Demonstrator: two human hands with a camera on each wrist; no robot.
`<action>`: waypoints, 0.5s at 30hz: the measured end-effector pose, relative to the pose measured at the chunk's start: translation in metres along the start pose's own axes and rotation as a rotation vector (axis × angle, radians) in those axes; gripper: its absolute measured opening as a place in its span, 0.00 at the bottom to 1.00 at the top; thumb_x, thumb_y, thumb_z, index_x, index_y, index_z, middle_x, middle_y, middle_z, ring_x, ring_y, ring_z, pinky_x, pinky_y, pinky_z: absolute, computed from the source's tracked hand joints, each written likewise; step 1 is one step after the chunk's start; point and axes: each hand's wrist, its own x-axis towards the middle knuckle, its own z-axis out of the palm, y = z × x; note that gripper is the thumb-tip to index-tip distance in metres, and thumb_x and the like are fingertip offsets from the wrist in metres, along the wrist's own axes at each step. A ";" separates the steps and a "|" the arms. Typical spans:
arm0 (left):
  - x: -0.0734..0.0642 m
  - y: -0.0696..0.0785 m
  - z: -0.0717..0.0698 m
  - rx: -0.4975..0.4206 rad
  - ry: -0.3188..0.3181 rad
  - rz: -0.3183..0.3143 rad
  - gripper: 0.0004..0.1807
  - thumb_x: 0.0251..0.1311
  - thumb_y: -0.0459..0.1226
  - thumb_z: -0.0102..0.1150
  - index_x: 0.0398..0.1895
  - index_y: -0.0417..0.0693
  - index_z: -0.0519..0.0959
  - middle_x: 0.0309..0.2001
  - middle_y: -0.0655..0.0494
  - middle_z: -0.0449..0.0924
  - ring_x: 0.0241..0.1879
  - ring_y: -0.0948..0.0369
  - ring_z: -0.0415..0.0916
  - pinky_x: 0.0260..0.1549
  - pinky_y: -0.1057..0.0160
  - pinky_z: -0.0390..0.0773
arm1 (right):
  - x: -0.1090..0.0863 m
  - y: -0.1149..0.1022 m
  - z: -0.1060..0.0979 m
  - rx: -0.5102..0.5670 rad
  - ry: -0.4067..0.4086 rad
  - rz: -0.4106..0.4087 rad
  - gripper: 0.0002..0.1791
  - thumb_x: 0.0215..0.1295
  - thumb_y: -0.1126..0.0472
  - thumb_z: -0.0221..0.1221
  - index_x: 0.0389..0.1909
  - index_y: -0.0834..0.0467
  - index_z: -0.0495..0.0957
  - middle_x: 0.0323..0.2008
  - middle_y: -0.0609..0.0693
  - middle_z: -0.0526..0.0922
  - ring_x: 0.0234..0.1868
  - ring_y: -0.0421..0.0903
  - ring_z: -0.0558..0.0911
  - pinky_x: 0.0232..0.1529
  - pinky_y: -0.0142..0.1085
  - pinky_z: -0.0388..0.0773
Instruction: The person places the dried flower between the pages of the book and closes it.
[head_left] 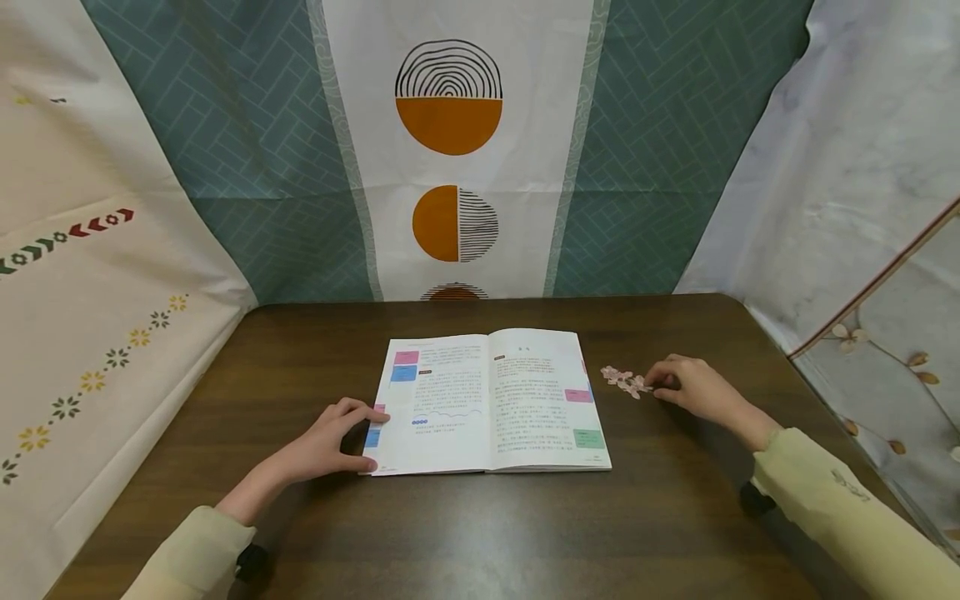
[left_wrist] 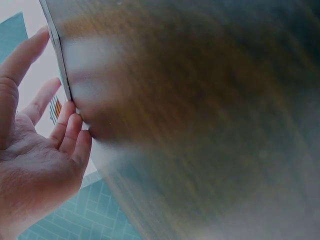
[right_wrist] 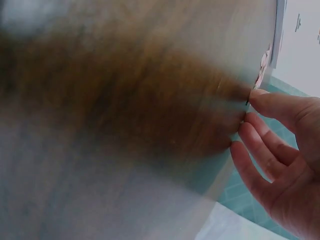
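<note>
An open book (head_left: 450, 433) lies flat on the dark wooden table, with printed text and coloured boxes on both pages. At its left edge my left hand (head_left: 328, 446) rests with thumb and index finger spread, their tips on the page margin; the left wrist view shows the other fingertips down by the book's edge. Right of the book lies a thin pink blossom-shaped bookmark (head_left: 624, 381). The thumb and index finger of my right hand (head_left: 693, 389) pinch its right end. In the right wrist view the bookmark (right_wrist: 262, 67) is seen nearly edge-on, the other fingertips touching the table.
The brown table (head_left: 480, 533) extends around the book on all sides. Behind it hangs a green and white cloth (head_left: 465, 167) with orange and black circles. Patterned cloths also hang at the left (head_left: 97, 292) and right (head_left: 825, 167) sides.
</note>
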 end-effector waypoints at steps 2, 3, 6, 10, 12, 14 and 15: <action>0.000 -0.001 0.000 0.000 -0.001 -0.001 0.35 0.48 0.49 0.75 0.62 0.57 0.75 0.62 0.47 0.66 0.56 0.50 0.60 0.51 0.49 0.70 | 0.000 -0.001 0.000 -0.004 -0.001 -0.005 0.10 0.55 0.70 0.68 0.37 0.54 0.85 0.34 0.47 0.83 0.34 0.43 0.81 0.36 0.39 0.79; 0.000 -0.001 0.001 0.000 0.000 -0.001 0.35 0.48 0.49 0.75 0.62 0.58 0.75 0.62 0.47 0.66 0.56 0.50 0.60 0.51 0.49 0.70 | 0.000 -0.001 0.000 -0.005 -0.003 -0.007 0.11 0.55 0.71 0.68 0.38 0.55 0.85 0.33 0.47 0.83 0.33 0.43 0.81 0.36 0.38 0.78; 0.001 -0.003 0.001 0.004 0.002 0.001 0.35 0.48 0.49 0.75 0.62 0.58 0.75 0.62 0.47 0.66 0.57 0.50 0.60 0.51 0.49 0.69 | -0.002 -0.003 0.000 -0.017 -0.012 0.017 0.12 0.55 0.71 0.68 0.40 0.56 0.85 0.32 0.47 0.83 0.33 0.41 0.79 0.34 0.36 0.77; 0.001 -0.003 0.001 0.003 0.004 0.002 0.35 0.48 0.49 0.75 0.62 0.58 0.75 0.62 0.47 0.66 0.57 0.50 0.60 0.51 0.48 0.69 | -0.003 -0.004 0.000 -0.034 -0.013 0.045 0.13 0.55 0.71 0.68 0.41 0.56 0.86 0.31 0.47 0.83 0.32 0.40 0.78 0.34 0.36 0.76; 0.001 -0.002 0.001 0.000 0.003 -0.001 0.35 0.48 0.49 0.75 0.62 0.58 0.75 0.62 0.47 0.66 0.57 0.50 0.60 0.51 0.48 0.70 | -0.004 -0.004 0.001 -0.041 -0.010 0.050 0.13 0.55 0.71 0.68 0.41 0.56 0.87 0.31 0.48 0.84 0.31 0.39 0.78 0.33 0.36 0.76; 0.001 -0.002 0.001 0.000 0.004 -0.003 0.35 0.48 0.49 0.75 0.62 0.58 0.75 0.62 0.47 0.66 0.57 0.50 0.60 0.51 0.49 0.70 | -0.003 -0.004 0.001 -0.044 -0.009 0.041 0.13 0.54 0.72 0.68 0.41 0.57 0.87 0.31 0.49 0.84 0.30 0.40 0.78 0.32 0.36 0.76; 0.001 -0.002 0.001 0.002 0.003 -0.004 0.35 0.48 0.49 0.75 0.62 0.58 0.75 0.62 0.47 0.66 0.57 0.50 0.60 0.51 0.49 0.69 | -0.003 -0.004 0.002 -0.047 -0.011 0.045 0.13 0.54 0.71 0.68 0.41 0.57 0.87 0.31 0.48 0.84 0.30 0.39 0.78 0.33 0.36 0.76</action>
